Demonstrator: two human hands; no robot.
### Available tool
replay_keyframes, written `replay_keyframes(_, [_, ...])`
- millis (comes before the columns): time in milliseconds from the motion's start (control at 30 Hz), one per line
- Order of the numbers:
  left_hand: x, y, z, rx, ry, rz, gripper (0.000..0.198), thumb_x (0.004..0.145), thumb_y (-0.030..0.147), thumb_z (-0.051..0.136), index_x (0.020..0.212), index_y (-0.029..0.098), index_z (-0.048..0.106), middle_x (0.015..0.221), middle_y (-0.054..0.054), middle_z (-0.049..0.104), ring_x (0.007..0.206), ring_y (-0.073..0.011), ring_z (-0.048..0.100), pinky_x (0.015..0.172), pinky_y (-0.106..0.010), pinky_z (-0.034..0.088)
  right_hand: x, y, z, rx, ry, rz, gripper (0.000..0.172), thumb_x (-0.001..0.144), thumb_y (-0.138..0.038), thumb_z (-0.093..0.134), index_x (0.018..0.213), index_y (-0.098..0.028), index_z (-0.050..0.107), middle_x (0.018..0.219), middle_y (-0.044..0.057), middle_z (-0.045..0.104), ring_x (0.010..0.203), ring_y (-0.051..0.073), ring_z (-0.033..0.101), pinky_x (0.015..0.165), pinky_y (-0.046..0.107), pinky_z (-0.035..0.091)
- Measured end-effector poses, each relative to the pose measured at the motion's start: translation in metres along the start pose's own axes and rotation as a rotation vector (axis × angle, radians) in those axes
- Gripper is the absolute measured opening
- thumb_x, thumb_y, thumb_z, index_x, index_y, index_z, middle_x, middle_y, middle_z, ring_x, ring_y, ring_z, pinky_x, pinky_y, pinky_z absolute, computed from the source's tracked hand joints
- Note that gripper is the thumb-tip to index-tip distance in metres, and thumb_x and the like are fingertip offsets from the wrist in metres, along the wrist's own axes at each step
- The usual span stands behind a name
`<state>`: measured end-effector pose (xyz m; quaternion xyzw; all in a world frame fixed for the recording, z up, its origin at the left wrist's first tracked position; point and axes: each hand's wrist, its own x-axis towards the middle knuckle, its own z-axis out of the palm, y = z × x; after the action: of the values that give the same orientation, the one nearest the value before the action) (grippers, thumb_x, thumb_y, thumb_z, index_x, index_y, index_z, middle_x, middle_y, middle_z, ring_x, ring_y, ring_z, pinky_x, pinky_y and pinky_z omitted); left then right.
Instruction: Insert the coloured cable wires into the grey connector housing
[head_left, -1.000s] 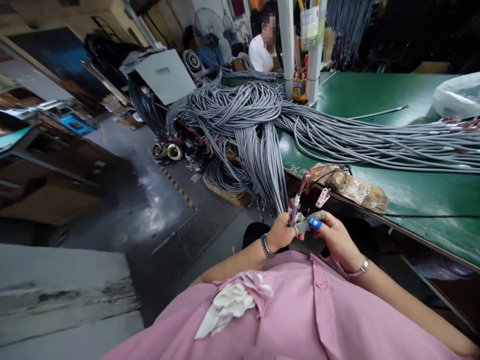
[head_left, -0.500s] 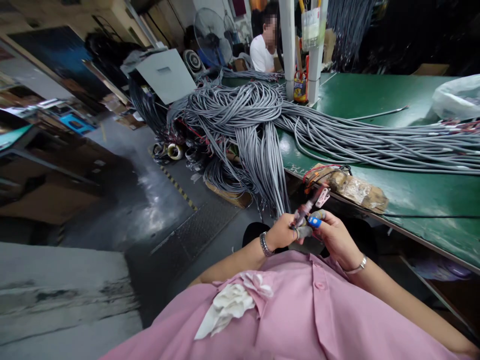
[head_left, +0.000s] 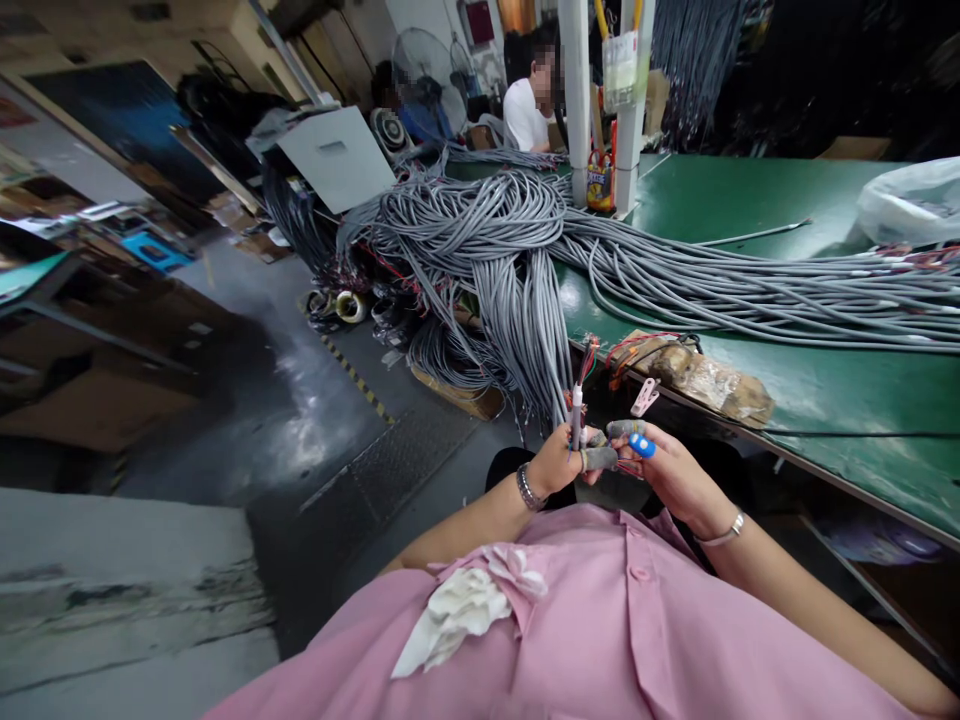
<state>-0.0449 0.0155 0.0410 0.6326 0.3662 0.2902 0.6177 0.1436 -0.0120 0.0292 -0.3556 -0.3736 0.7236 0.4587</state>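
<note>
My left hand (head_left: 559, 462) is closed round a thin grey cable end (head_left: 577, 410) that stands nearly upright, with red and other coloured wires fanning from its tip. My right hand (head_left: 671, 470) sits beside it, its fingertips in grey wraps and a blue finger cot, pinching at the base of the same cable end. Both hands are held over my lap, just below the edge of the green table (head_left: 787, 380). The cable comes from a bundle of grey cables (head_left: 525, 320) that hangs off that edge.
A big heap of grey cables (head_left: 480, 220) covers the table's left end and runs right across it. A taped brown bundle (head_left: 705, 375) and a pink clip (head_left: 643, 397) lie near the edge. A white plastic bag (head_left: 911, 200) sits far right. A person in white (head_left: 525, 110) sits beyond white posts (head_left: 576, 90).
The cable end, tilted to the right half a second ago, now stands nearly upright again in my left hand. My right hand has shifted slightly right and down.
</note>
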Motion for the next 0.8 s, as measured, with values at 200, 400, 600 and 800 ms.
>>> replay_keyframes(200, [0.001,-0.005,0.001,0.015,-0.022,-0.029,0.046,0.075,0.053,0.068,0.054,0.013,0.057,0.047,-0.001,0.054,0.045,-0.0095,0.048,0.051,-0.023,0.040,0.011,-0.002,0.005,-0.008,0.024,0.044,0.032,0.070,-0.041,0.079,0.091,-0.020,0.070,0.077,0.003,0.070,0.068,0.016,0.061,0.068,0.031,0.049])
replay_keyframes(400, [0.001,-0.005,0.001,0.011,-0.033,-0.015,0.045,0.077,0.051,0.068,0.054,0.014,0.056,0.047,0.000,0.054,0.045,-0.0085,0.047,0.050,-0.022,0.038,0.011,0.007,0.009,0.060,0.181,0.009,0.024,0.070,-0.037,0.079,0.075,-0.019,0.064,0.065,-0.001,0.063,0.058,0.013,0.055,0.060,0.028,0.046])
replay_keyframes(600, [0.002,0.000,-0.002,-0.043,-0.026,-0.029,0.044,0.075,0.049,0.069,0.053,0.014,0.057,0.044,0.000,0.051,0.042,-0.0076,0.043,0.048,-0.023,0.035,0.016,0.018,-0.021,0.211,0.362,0.016,0.023,0.074,-0.041,0.073,0.075,-0.021,0.062,0.065,-0.002,0.055,0.053,0.011,0.045,0.053,0.026,0.045])
replay_keyframes(800, [0.020,0.001,-0.007,-0.255,-0.091,-0.154,0.036,0.067,0.044,0.074,0.060,0.012,0.060,0.041,0.002,0.050,0.034,-0.0057,0.037,0.039,-0.022,0.020,0.027,0.011,-0.035,0.214,0.233,0.035,0.044,0.080,-0.064,0.059,0.087,-0.021,0.068,0.082,0.003,0.064,0.059,0.013,0.053,0.058,0.028,0.048])
